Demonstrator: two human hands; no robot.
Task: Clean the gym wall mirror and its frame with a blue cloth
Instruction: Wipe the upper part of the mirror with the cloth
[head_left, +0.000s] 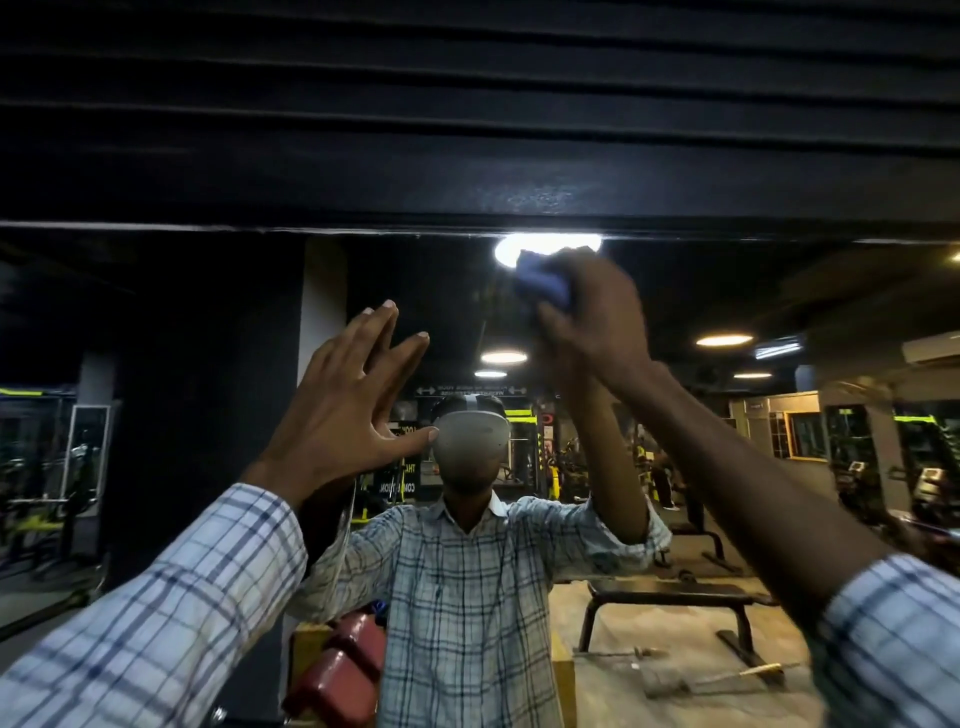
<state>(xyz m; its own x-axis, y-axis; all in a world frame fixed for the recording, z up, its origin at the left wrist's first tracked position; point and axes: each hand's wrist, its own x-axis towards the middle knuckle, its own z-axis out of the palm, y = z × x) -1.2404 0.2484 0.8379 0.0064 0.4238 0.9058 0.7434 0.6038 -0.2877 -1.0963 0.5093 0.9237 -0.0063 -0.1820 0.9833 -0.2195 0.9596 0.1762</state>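
- While my right hand (597, 312) grips the bunched blue cloth (543, 283) high on the wall mirror (208, 364), just under the black top frame (363, 197), I judge it's there to work the upper edge.
- Left hand (343, 410), fingers straight and spread, lies flat on the glass, likely bracing my reach.
- Cloth mostly hidden by fingers and blur, with lamp glare (545, 247) behind it.
- Mirror's sides and bottom are cut off, and I can't make out smears in the dark.

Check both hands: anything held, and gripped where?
Right hand grips the bunched blue cloth, fingers wrapped over most of it; one end pokes out. Left hand holds nothing, fingers straight.
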